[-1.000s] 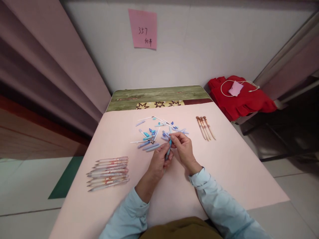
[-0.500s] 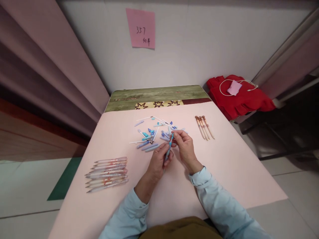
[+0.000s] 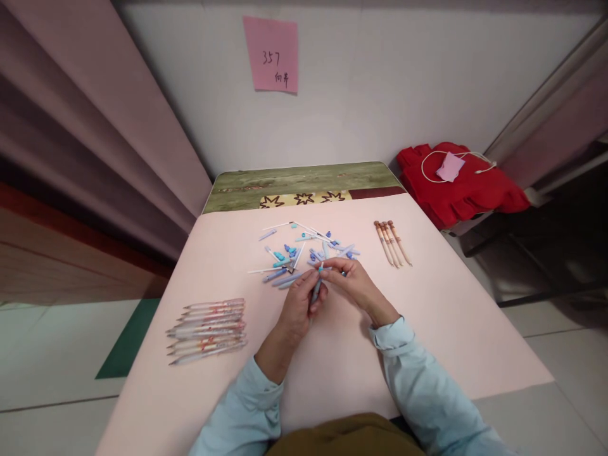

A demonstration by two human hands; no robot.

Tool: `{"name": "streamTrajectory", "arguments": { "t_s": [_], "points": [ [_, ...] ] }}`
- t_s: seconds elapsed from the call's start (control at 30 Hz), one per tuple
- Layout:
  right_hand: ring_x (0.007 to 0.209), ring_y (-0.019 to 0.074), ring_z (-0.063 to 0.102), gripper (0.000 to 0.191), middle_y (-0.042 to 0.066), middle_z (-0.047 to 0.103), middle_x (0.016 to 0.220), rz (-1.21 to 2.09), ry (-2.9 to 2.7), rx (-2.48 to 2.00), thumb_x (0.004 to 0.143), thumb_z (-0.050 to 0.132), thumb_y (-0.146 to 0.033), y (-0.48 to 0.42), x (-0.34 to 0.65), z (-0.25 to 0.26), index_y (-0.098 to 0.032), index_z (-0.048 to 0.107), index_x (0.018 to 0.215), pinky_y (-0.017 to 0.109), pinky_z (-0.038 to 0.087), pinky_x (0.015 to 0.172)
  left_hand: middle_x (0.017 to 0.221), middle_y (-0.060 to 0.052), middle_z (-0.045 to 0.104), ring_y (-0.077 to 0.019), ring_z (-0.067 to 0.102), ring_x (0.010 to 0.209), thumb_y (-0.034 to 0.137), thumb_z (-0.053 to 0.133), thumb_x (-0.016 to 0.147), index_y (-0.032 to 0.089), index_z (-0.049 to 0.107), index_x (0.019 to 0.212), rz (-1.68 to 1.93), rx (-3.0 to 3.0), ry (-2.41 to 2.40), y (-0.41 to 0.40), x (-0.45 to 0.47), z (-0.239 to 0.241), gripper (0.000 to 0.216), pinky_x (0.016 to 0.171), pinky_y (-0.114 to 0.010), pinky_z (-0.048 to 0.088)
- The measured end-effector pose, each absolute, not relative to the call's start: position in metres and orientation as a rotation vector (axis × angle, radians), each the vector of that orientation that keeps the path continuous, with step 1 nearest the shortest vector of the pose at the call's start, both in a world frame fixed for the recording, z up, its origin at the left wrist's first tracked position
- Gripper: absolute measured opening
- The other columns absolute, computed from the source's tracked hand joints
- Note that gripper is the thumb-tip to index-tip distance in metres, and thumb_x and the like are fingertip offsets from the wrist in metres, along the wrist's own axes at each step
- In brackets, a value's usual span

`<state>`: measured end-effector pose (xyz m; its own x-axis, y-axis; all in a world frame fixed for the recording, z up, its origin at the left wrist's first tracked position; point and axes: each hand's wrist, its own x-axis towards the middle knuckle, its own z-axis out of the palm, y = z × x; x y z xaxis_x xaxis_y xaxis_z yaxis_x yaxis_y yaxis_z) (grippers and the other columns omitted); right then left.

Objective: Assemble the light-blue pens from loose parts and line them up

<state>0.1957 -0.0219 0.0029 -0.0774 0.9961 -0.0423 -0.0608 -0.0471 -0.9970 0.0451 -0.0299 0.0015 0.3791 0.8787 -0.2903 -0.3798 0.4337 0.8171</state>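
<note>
My left hand (image 3: 300, 299) is closed around the blue barrel of a pen (image 3: 316, 291), which stands tilted with its upper end away from me. At that upper end, the thumb and fingers of my right hand (image 3: 354, 282) pinch a light-blue part of the same pen. Both hands meet there, so the joint is partly hidden. Just beyond my hands lies a loose heap of pen parts: blue barrels (image 3: 287, 280), turquoise and dark-blue small pieces (image 3: 279, 256), and thin white refills (image 3: 299, 256).
Several clear patterned pens (image 3: 206, 330) lie in a row at the left of the pale table cover (image 3: 427, 335). Several brown-topped pens (image 3: 392, 244) lie at the right. Beyond the table's right edge is a red cloth (image 3: 460, 190) with a white cable on it.
My right hand has come down and closer to my left, bringing the pen's upper part against the barrel. The thin length that showed between my hands is now hidden. The view has shifted slightly.
</note>
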Motion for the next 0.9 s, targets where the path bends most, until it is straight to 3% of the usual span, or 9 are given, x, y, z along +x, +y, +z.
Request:
{"name": "streamTrajectory", "arguments": {
  "t_s": [0.1,0.23,0.4,0.5,0.6,0.7,0.77,0.9],
  "points": [
    [0.064,0.0137,0.051,0.030,-0.002,0.058,0.062,1.291,-1.189,-1.162,0.073,0.077,-0.044,-0.022,0.193,0.000,-0.019,0.076,0.088,0.026,0.043,0.063,0.053,0.005,0.054,-0.0031,0.027,0.032,0.046,0.064,0.083,0.018,0.057,0.089,0.888,0.720,0.812,-0.030,0.046,0.001,0.029,0.033,-0.018,0.013],
    [0.060,0.0112,0.050,0.031,0.000,0.062,0.068,1.408,-1.016,-1.092,0.073,0.077,-0.042,-0.022,0.189,0.005,-0.018,0.075,0.092,0.023,0.040,0.054,0.052,0.005,0.054,-0.0028,0.027,0.032,0.045,0.064,0.083,0.017,0.059,0.087,0.871,0.726,0.810,-0.031,0.047,0.003,0.029,0.033,-0.018,0.013],
    [0.043,0.0047,0.029,0.025,-0.005,0.052,0.059,1.566,-0.702,-0.957,0.071,0.075,-0.038,-0.019,0.192,0.008,-0.018,0.070,0.086,0.017,0.019,0.038,0.052,0.005,0.054,-0.0028,0.027,0.032,0.046,0.064,0.082,0.015,0.062,0.092,0.858,0.728,0.808,-0.032,0.047,0.006,0.033,0.034,-0.017,0.015],
    [0.042,0.0032,0.026,0.022,-0.004,0.057,0.066,1.620,-0.588,-0.899,0.070,0.072,-0.035,-0.017,0.196,0.005,-0.019,0.069,0.084,0.017,0.010,0.036,0.052,0.005,0.054,-0.0030,0.027,0.032,0.047,0.065,0.080,0.015,0.062,0.092,0.847,0.700,0.813,-0.032,0.047,0.006,0.034,0.033,-0.017,0.014],
    [0.045,0.0036,0.036,0.025,-0.002,0.062,0.074,1.602,-0.671,-0.924,0.072,0.074,-0.038,-0.018,0.194,0.004,-0.018,0.071,0.088,0.017,0.023,0.038,0.053,0.005,0.055,-0.0031,0.027,0.032,0.048,0.065,0.080,0.016,0.059,0.089,0.859,0.690,0.821,-0.032,0.048,0.006,0.034,0.033,-0.017,0.014],
    [0.059,0.0080,0.054,0.027,-0.001,0.064,0.071,1.511,-0.815,-0.988,0.070,0.079,-0.038,-0.019,0.190,0.003,-0.017,0.073,0.086,0.020,0.042,0.056,0.053,0.005,0.056,-0.0033,0.028,0.032,0.047,0.065,0.080,0.017,0.057,0.086,0.871,0.696,0.832,-0.031,0.048,0.006,0.032,0.033,-0.017,0.015],
    [0.066,0.0106,0.058,0.027,-0.001,0.065,0.071,1.433,-0.871,-1.040,0.068,0.082,-0.038,-0.020,0.187,0.004,-0.017,0.073,0.082,0.024,0.046,0.066,0.053,0.005,0.055,-0.0034,0.028,0.032,0.046,0.065,0.080,0.017,0.057,0.085,0.866,0.704,0.833,-0.031,0.048,0.006,0.030,0.033,-0.017,0.015],
    [0.059,0.0110,0.055,0.029,-0.002,0.062,0.063,1.401,-0.846,-1.078,0.067,0.082,-0.042,-0.020,0.185,0.007,-0.017,0.071,0.078,0.026,0.046,0.060,0.052,0.005,0.054,-0.0033,0.027,0.032,0.046,0.065,0.081,0.016,0.061,0.090,0.837,0.715,0.831,-0.031,0.048,0.007,0.032,0.033,-0.017,0.014]
  ]
}}
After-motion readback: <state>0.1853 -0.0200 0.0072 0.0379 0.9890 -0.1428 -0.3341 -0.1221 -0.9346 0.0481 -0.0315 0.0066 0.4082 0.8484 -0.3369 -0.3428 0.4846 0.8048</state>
